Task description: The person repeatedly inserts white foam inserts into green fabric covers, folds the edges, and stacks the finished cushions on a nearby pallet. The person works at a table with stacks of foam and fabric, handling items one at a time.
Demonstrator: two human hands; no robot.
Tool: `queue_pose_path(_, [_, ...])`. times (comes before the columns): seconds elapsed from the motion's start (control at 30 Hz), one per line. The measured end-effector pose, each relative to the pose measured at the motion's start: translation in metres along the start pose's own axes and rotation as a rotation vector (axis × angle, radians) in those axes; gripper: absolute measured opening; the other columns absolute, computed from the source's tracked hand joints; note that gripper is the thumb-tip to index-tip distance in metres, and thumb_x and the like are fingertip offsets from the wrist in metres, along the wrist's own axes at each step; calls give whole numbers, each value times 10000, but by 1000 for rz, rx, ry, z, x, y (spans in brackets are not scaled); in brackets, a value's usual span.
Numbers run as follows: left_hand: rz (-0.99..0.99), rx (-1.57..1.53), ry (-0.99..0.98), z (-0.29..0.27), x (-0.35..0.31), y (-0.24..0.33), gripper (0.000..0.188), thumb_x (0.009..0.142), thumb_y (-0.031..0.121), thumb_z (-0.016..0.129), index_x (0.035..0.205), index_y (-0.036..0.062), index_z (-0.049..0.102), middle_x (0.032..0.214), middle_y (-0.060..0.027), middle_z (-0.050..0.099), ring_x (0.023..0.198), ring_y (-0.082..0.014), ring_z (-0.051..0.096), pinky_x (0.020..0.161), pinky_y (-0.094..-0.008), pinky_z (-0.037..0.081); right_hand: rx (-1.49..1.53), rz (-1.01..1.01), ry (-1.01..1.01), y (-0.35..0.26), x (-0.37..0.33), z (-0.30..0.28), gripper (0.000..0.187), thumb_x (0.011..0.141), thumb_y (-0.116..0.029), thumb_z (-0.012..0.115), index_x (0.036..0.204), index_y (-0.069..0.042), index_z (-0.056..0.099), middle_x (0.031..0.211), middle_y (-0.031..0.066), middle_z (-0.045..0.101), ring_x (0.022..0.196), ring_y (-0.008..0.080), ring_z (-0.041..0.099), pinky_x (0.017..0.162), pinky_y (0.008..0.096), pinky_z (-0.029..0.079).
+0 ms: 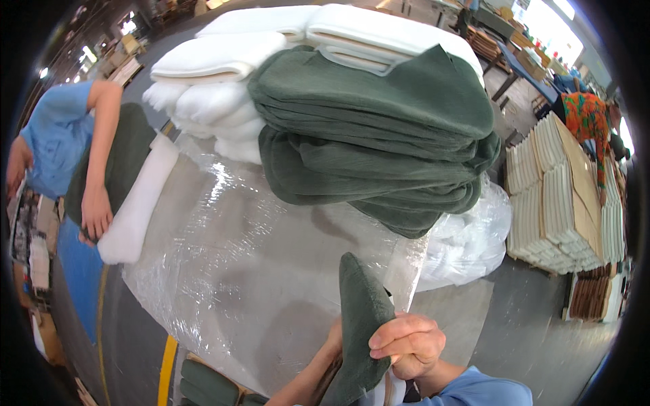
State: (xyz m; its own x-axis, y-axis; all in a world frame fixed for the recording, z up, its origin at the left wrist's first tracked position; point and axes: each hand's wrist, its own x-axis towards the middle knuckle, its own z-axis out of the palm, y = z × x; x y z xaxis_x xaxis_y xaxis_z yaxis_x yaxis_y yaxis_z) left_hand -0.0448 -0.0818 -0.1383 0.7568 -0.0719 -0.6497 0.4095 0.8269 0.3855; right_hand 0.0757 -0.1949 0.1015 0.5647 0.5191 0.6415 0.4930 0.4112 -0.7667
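A dark green fabric cover stands on edge at the lower middle, close to me. My right hand pinches its right edge between thumb and fingers. Only the wrist part of my left hand shows at the cover's left side; its fingers are hidden behind the fabric. White padding shows beside the cover, below my right hand. Beyond my hands, a tall pile of green covers rests on the plastic-wrapped table.
Folded white padding is stacked behind and left of the pile. At left, a co-worker's hand touches a long white padding piece beside green fabric. Crumpled clear plastic bulges at right, near stacked pale sheets. Another person stands far right.
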Motion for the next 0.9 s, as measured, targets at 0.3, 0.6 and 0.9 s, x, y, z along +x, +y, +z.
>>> queue_pose_path(0.3, [496,166,-48,88,14,165,645,1099,497,427,721,25,654,638,-113,636,577,-196,580,562,-333,475,162,31,-17,29,0,1,211,993,-199,747,938,3,776,1007,134,782,737,201,736,506,316,441])
queue_pose_path(0.6, [1161,840,-241,153,-53,210,338,983,192,553,685,35,578,622,-100,542,567,-254,502,595,-381,395,277,99,-23,47,0,3,207,994,-198,747,943,0,780,1020,126,779,746,195,723,560,320,467])
queue_pose_path(0.9, [999,933,107,135,-89,207,323,1049,258,572,845,19,649,837,-73,644,782,-183,587,738,-348,473,133,270,-116,51,16,30,61,931,-20,739,985,6,742,1091,111,759,915,256,747,796,369,600])
